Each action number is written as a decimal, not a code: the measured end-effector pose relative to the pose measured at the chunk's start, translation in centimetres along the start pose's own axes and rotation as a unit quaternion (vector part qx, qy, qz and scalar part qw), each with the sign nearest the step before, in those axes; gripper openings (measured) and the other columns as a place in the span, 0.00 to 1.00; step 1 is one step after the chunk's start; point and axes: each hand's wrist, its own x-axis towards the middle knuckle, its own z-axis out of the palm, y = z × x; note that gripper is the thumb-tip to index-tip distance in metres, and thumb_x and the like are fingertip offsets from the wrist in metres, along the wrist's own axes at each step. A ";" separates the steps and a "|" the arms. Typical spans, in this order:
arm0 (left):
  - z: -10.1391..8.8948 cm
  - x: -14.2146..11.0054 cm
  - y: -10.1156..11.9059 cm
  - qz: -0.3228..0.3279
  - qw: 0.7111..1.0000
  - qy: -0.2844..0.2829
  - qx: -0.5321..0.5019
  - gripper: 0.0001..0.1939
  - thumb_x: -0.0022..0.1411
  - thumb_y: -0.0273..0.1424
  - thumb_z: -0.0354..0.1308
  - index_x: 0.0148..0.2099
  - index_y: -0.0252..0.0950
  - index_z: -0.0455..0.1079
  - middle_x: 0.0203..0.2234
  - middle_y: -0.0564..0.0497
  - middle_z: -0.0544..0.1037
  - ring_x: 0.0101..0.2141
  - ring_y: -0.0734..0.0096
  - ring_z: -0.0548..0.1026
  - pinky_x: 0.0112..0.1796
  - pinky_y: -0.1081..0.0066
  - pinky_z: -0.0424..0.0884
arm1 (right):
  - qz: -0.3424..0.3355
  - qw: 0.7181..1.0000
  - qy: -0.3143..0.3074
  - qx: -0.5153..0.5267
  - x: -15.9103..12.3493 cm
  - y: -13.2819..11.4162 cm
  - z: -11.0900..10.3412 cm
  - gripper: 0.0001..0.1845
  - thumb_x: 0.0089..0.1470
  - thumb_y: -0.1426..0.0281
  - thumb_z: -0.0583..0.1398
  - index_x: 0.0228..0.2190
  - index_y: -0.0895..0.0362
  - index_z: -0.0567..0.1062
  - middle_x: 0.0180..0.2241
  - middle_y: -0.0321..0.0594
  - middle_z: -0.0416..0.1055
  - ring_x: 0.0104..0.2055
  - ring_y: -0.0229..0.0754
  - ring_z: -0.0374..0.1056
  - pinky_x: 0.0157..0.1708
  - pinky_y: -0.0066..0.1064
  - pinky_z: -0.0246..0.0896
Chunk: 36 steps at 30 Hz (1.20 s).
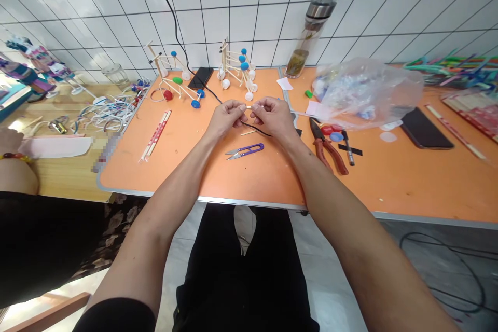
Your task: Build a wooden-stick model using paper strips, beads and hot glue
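My left hand [229,115] and my right hand [273,115] meet over the orange table, both closed in a pinch. Between their fingertips shows a short pale stick [249,107], its ends hidden by the fingers. A black cord [257,128] passes by the left fingers and runs below the right hand. Purple thread snips [246,151] lie just in front of the hands, with a thin wooden stick [249,133] behind them. Beyond the hands stand two frames of sticks and coloured balls, one to the left [177,80] and one in the middle [237,67].
Red-handled pliers [324,148], a marker [348,149], a plastic bag [369,93] and a phone [426,128] lie on the right. A glass bottle [305,46] stands by the tiled wall. Wrapped chopsticks [156,135] lie left. Another person's arm [15,166] rests at far left.
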 end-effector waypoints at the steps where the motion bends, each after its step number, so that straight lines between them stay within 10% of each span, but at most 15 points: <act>1: 0.0 0.0 0.0 0.000 1.000 0.007 0.001 0.12 0.74 0.33 0.77 0.40 0.37 0.79 0.24 0.54 0.85 0.21 0.79 0.74 0.27 0.76 0.68 | 0.000 1.000 0.003 -0.001 0.0 0.0 0.0 0.17 0.62 0.59 0.80 0.32 0.53 0.81 0.27 0.35 0.83 0.24 0.36 0.73 0.27 0.26 0.68; 36: 0.2 -0.3 0.4 -0.026 1.000 0.006 -0.012 0.17 0.78 0.27 0.72 0.34 0.35 0.75 0.23 0.52 0.85 0.18 0.80 0.75 0.24 0.78 0.69 | 0.027 0.999 -0.035 0.024 0.4 0.9 -0.2 0.13 0.67 0.74 0.74 0.31 0.53 0.79 0.26 0.33 0.82 0.23 0.33 0.72 0.27 0.24 0.68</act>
